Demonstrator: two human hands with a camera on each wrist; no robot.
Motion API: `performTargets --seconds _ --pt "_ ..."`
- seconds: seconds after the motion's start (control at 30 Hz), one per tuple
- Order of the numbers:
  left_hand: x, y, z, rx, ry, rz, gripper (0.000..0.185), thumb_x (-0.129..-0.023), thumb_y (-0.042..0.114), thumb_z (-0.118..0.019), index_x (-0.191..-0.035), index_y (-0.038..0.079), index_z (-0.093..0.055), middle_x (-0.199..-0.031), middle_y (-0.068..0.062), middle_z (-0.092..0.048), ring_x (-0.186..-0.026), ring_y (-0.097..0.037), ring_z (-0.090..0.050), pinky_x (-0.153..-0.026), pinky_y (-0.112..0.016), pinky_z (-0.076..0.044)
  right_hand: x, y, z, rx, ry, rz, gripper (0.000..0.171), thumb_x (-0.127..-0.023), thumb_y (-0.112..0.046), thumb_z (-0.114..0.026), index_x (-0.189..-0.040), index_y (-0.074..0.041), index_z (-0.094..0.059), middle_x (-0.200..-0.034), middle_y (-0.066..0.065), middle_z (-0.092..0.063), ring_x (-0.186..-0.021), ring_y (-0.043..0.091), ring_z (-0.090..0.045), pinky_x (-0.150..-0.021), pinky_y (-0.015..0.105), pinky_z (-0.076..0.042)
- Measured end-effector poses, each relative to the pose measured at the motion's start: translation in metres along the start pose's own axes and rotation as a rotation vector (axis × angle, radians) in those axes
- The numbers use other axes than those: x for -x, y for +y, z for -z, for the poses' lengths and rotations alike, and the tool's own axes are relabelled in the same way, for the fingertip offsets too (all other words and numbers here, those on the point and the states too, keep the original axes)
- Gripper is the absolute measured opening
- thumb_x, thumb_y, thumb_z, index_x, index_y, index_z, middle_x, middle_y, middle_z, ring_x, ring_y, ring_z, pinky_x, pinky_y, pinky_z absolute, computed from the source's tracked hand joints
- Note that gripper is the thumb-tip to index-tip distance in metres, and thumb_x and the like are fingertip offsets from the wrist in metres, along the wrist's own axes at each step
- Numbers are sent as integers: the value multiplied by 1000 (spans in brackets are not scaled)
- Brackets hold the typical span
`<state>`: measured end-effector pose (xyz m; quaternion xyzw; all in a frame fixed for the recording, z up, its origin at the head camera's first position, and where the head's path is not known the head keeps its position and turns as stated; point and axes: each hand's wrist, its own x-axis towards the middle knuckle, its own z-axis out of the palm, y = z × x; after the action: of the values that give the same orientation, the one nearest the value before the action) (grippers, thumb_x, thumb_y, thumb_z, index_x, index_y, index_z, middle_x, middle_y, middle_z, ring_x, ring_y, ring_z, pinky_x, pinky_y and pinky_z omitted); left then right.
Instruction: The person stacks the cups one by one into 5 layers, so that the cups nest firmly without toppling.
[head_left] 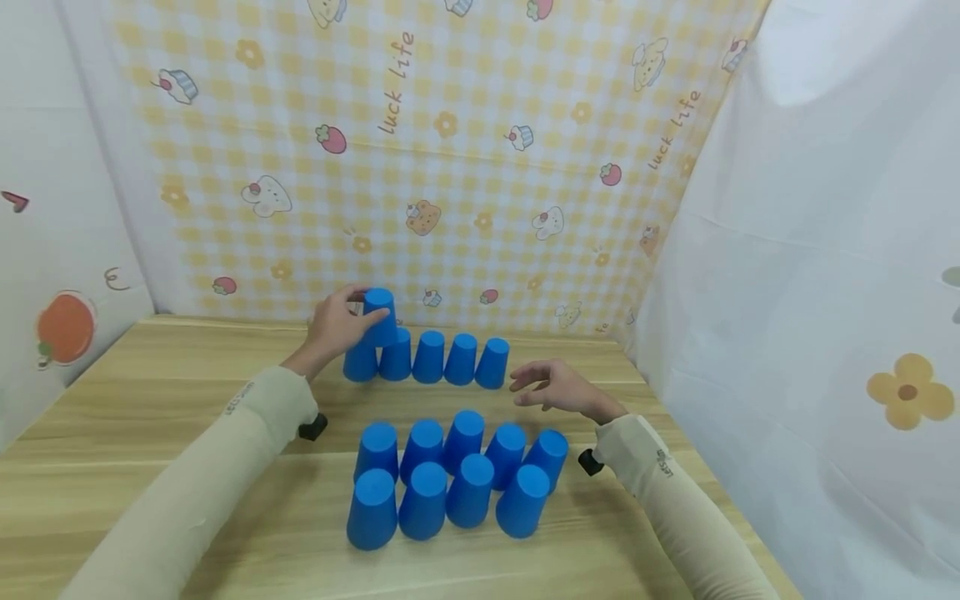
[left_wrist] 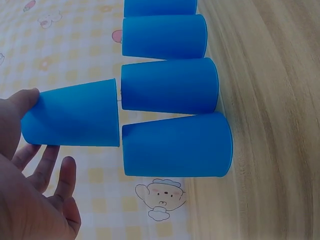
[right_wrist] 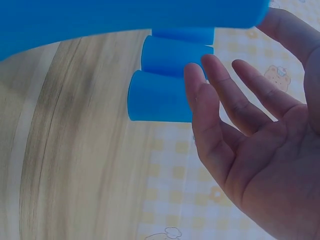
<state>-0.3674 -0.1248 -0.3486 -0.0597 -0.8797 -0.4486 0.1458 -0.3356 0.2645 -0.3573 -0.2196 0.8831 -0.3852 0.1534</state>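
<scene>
My left hand [head_left: 336,325] grips an upside-down blue cup [head_left: 380,310] between thumb and fingers. It holds the cup above the two leftmost cups of a back row of upside-down blue cups [head_left: 429,358]. In the left wrist view, a thin gap shows between the held cup's rim [left_wrist: 114,112] and the bottoms of the leftmost row cup [left_wrist: 177,146] and its neighbour. My right hand [head_left: 557,387], fingers loosely bent and holding nothing, hovers just right of the row's right end. A close blue cup [right_wrist: 125,15] hides its thumb tip in the right wrist view.
Nearer to me, several more upside-down blue cups [head_left: 423,500] stand in two close rows on the wooden table [head_left: 225,367]. A yellow checked cloth [head_left: 450,183] hangs behind the table, and white cloth [head_left: 810,275] borders the right side.
</scene>
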Motion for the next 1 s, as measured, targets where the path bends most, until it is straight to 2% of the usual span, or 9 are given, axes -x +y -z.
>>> performTargets --seconds 0.17,0.43,0.6,0.83,1.0 --pt "-1 -2 0 -24 18 1 66 -95 46 -64 -144 5 -47 -138 -21 -55 -117 -41 -54 -98 -67 -27 -1 -1 -2 5 -5 -5 45 -92 -24 -72 -131 -5 -59 -121 12 -68 -107 29 -65 -81 53 -56" --pt "-4 -5 -1 -40 31 -15 66 -94 47 -64 -142 5 -48 -138 -21 -55 -122 -41 -51 -98 -67 -26 -1 -3 -6 11 -15 -23 44 -94 -17 -69 -133 -3 -57 -123 13 -67 -107 27 -66 -83 53 -56" --pt "-6 -6 -1 -56 29 -4 67 -94 48 -64 -143 5 -47 -139 -21 -55 -123 -41 -50 -100 -69 -23 -2 -2 -6 7 -17 -27 42 -94 -17 -69 -132 -5 -58 -123 13 -67 -106 26 -66 -83 53 -56" --pt "-8 -6 -2 -53 24 8 66 -95 47 -63 -143 5 -47 -139 -21 -54 -130 -42 -46 -102 -71 -20 0 -2 -5 16 -23 -17 46 -94 -18 -69 -134 -1 -56 -121 11 -68 -105 25 -66 -82 54 -55" --pt "-11 -6 -3 -48 21 5 65 -95 46 -64 -142 5 -48 -139 -21 -54 -131 -43 -45 -102 -72 -18 3 -3 -4 18 -16 -26 42 -94 -18 -70 -132 -5 -59 -120 10 -69 -104 25 -67 -82 54 -55"
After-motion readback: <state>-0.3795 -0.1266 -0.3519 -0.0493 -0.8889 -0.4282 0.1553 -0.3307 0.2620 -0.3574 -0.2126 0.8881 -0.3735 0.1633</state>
